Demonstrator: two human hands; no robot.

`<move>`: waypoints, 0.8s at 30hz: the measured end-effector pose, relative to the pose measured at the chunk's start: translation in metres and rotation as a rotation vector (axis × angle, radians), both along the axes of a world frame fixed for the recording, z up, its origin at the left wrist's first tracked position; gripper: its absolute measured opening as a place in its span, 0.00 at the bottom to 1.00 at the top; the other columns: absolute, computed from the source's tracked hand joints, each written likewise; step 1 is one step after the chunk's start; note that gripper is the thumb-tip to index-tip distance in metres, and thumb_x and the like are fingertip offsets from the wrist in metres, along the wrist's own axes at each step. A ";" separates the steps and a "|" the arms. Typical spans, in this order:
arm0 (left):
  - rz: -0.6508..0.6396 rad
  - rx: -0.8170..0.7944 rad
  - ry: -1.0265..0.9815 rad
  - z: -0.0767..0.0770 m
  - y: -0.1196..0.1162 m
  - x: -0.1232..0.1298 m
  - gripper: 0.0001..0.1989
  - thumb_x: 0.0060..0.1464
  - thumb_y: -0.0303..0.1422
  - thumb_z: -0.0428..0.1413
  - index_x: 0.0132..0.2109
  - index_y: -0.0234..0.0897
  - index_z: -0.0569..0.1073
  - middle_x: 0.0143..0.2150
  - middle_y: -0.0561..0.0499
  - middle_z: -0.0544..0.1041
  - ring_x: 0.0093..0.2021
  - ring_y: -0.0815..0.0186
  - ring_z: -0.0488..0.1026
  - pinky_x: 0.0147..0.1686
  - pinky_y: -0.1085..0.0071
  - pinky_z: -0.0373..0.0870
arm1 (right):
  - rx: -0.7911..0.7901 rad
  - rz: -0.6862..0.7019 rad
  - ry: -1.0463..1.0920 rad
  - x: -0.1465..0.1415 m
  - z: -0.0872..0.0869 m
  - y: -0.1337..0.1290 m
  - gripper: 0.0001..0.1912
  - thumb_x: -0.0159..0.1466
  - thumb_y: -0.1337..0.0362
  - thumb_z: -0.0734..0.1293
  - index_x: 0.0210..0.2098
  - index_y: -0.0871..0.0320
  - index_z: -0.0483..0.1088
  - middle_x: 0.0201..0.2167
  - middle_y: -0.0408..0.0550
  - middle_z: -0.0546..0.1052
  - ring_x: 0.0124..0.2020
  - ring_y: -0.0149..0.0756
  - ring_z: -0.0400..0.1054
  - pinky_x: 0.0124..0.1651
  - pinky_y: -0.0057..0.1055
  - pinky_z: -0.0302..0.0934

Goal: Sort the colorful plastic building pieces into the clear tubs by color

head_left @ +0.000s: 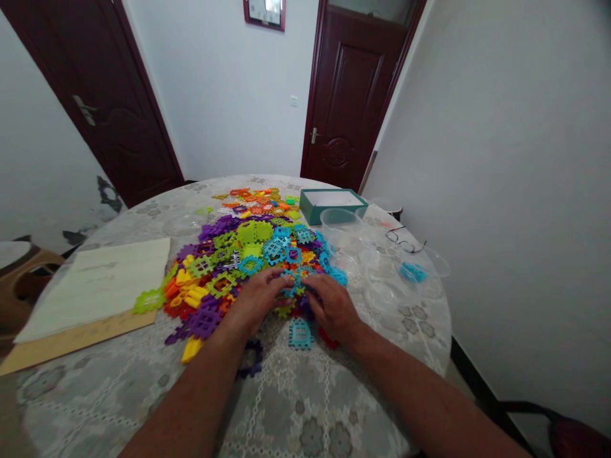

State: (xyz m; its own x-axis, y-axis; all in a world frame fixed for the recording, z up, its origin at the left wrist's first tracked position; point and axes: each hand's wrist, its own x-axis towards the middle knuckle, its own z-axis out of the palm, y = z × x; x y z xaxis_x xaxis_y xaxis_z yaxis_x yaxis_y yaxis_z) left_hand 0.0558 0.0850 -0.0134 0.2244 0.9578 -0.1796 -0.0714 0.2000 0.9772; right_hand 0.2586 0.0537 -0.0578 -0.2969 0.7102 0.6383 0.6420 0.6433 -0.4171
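Observation:
My left hand and my right hand meet at the near side of a heap of plastic interlocking tiles. Between their fingertips is a blue interlocking tile, partly covered by the fingers. Both hands are closed on it from opposite sides. Just below, a single light-blue square tile lies flat on the tablecloth. A dark purple tile shows beside my left forearm. Under my right hand a red piece is partly hidden.
A green open box stands behind the heap. Clear plastic tubs, one near a blue piece, and eyeglasses lie at right. Paper sheets are at left. Yellow tubes and orange pieces lie among the tiles.

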 end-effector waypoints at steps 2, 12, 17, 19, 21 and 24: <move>-0.064 -0.009 -0.028 0.000 -0.001 0.001 0.23 0.51 0.44 0.69 0.51 0.37 0.79 0.51 0.43 0.82 0.52 0.53 0.80 0.43 0.61 0.83 | 0.003 0.052 -0.018 -0.007 -0.001 -0.002 0.15 0.74 0.68 0.63 0.58 0.55 0.72 0.50 0.53 0.80 0.51 0.42 0.73 0.57 0.42 0.69; 0.008 -0.043 -0.004 -0.004 0.004 0.001 0.21 0.54 0.35 0.67 0.54 0.37 0.77 0.51 0.43 0.82 0.51 0.55 0.81 0.40 0.63 0.84 | -0.158 -0.283 -0.157 0.005 0.015 -0.005 0.18 0.74 0.68 0.61 0.60 0.56 0.71 0.60 0.57 0.73 0.58 0.42 0.71 0.60 0.39 0.70; 0.050 -0.078 -0.028 -0.002 0.004 0.001 0.22 0.54 0.34 0.67 0.55 0.37 0.76 0.52 0.42 0.82 0.53 0.54 0.81 0.39 0.63 0.84 | -0.448 -0.530 -0.482 0.020 0.019 -0.005 0.15 0.75 0.66 0.60 0.58 0.56 0.71 0.58 0.57 0.73 0.51 0.42 0.75 0.50 0.35 0.70; 0.057 -0.056 -0.017 -0.001 0.004 0.001 0.22 0.54 0.35 0.67 0.55 0.38 0.76 0.53 0.41 0.81 0.53 0.54 0.80 0.41 0.63 0.85 | -0.516 -0.590 -0.570 0.023 0.018 -0.003 0.14 0.74 0.66 0.59 0.55 0.56 0.71 0.54 0.58 0.74 0.48 0.44 0.76 0.46 0.35 0.70; 0.064 -0.034 -0.004 -0.001 0.004 0.000 0.22 0.55 0.37 0.67 0.55 0.38 0.77 0.54 0.41 0.80 0.55 0.53 0.79 0.42 0.63 0.85 | -0.547 -0.619 -0.611 0.026 0.018 -0.003 0.13 0.74 0.67 0.59 0.55 0.56 0.70 0.52 0.57 0.74 0.46 0.44 0.77 0.44 0.35 0.69; 0.059 -0.017 -0.006 -0.001 0.003 0.000 0.24 0.53 0.37 0.68 0.57 0.39 0.76 0.58 0.41 0.78 0.57 0.53 0.77 0.42 0.62 0.85 | -0.563 -0.607 -0.627 0.028 0.019 -0.003 0.14 0.73 0.68 0.59 0.56 0.56 0.68 0.51 0.58 0.73 0.44 0.44 0.77 0.42 0.35 0.68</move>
